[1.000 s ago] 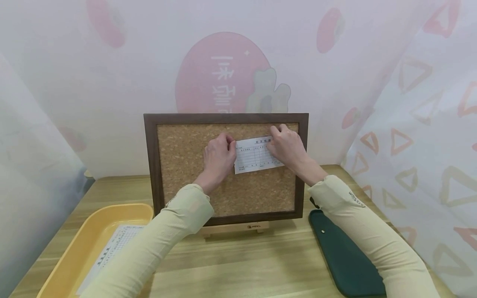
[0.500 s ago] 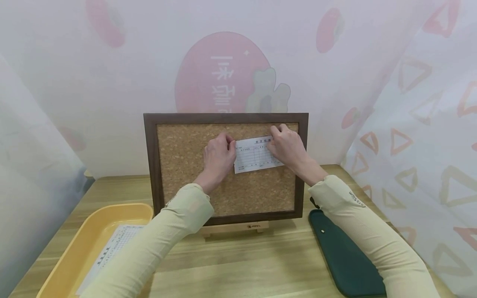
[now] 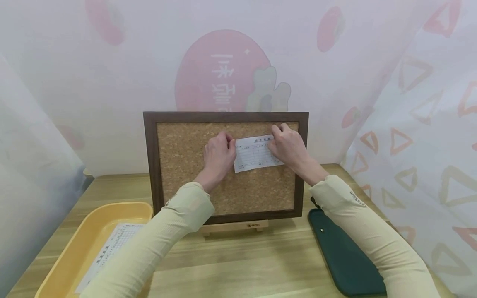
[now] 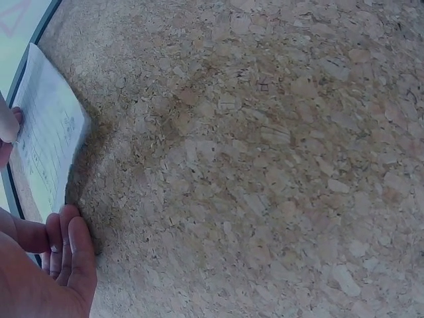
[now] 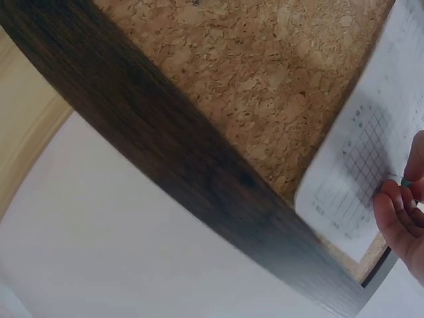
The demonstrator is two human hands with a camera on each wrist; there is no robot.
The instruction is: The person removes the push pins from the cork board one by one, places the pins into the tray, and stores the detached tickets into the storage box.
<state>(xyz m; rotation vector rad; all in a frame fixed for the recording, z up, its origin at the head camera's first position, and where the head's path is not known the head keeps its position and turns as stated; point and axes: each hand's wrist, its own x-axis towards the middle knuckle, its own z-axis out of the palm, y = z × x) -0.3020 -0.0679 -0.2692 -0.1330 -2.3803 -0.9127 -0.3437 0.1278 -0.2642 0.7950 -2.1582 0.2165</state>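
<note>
A white printed form (image 3: 249,156) lies slightly slanted against the cork board (image 3: 193,165), in its upper right part. My left hand (image 3: 219,156) pinches the form's left edge near the top corner; the left wrist view shows the paper bowing away from the cork, with the thumb and fingertips (image 4: 69,225) at its corner. My right hand (image 3: 290,148) is over the form's right side. Between its thumb and fingers is a small green push pin (image 5: 405,182), its thin needle pointing at the printed grid. The right fingers hide part of the form in the head view.
The board's dark wooden frame (image 3: 227,117) stands upright on a light wooden stand (image 3: 234,227). A yellow tray (image 3: 71,244) with more printed sheets (image 3: 112,248) is at the left. A dark green tray (image 3: 346,256) lies at the right, partly under the right sleeve.
</note>
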